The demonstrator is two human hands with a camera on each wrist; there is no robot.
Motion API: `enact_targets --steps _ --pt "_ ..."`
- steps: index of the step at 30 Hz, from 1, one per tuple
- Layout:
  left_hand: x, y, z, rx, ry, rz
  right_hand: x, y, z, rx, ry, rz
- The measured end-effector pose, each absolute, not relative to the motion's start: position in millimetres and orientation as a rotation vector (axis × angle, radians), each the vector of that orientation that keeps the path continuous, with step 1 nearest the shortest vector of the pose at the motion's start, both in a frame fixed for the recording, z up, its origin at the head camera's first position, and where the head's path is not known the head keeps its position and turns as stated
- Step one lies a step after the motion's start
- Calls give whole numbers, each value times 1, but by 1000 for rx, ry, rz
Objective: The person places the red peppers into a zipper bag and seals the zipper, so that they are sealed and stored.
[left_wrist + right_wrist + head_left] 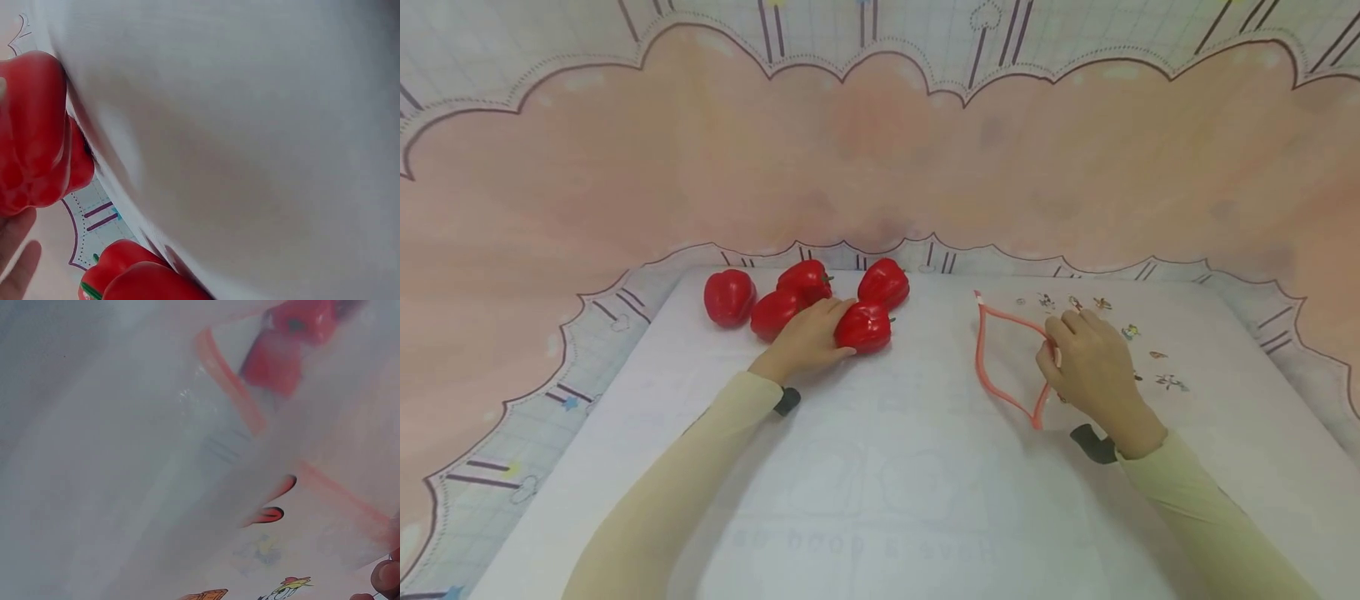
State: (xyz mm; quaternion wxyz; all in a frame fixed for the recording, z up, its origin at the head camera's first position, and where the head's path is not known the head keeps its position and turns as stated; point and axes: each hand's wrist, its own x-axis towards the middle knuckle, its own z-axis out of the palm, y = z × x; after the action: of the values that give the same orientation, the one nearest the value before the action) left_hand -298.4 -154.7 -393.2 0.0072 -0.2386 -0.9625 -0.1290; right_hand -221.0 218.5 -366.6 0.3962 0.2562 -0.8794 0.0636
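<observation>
My left hand [808,340] grips a red bell pepper [867,327] at the front of a group of several red peppers. In the left wrist view that pepper [34,125] fills the left edge, with fingertips [19,262] beneath it. On the right, my right hand [1092,367] pinches the rim of a clear plastic bag, whose orange-red edge strip [981,367] stands spread apart. Small cartoon prints show around that hand. Through the hazy plastic in the right wrist view, red peppers [275,362] appear beyond the orange strip [234,387].
Behind the held pepper lie another red pepper [883,283] and, farther left, a separate one [730,297]. A white tabletop [880,467] carries everything. A peach and pale blue patterned backdrop [880,158] rises behind it.
</observation>
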Motion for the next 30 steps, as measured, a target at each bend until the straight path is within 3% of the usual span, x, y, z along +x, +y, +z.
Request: enact_targets --steps 14,30 --pt "-300 -152 -387 -885 -2896 -34 -218 218 -364 648 -2252 148" --pt "-306 -142 -387 -909 -2912 -53 -218 220 -364 648 -2268 123"
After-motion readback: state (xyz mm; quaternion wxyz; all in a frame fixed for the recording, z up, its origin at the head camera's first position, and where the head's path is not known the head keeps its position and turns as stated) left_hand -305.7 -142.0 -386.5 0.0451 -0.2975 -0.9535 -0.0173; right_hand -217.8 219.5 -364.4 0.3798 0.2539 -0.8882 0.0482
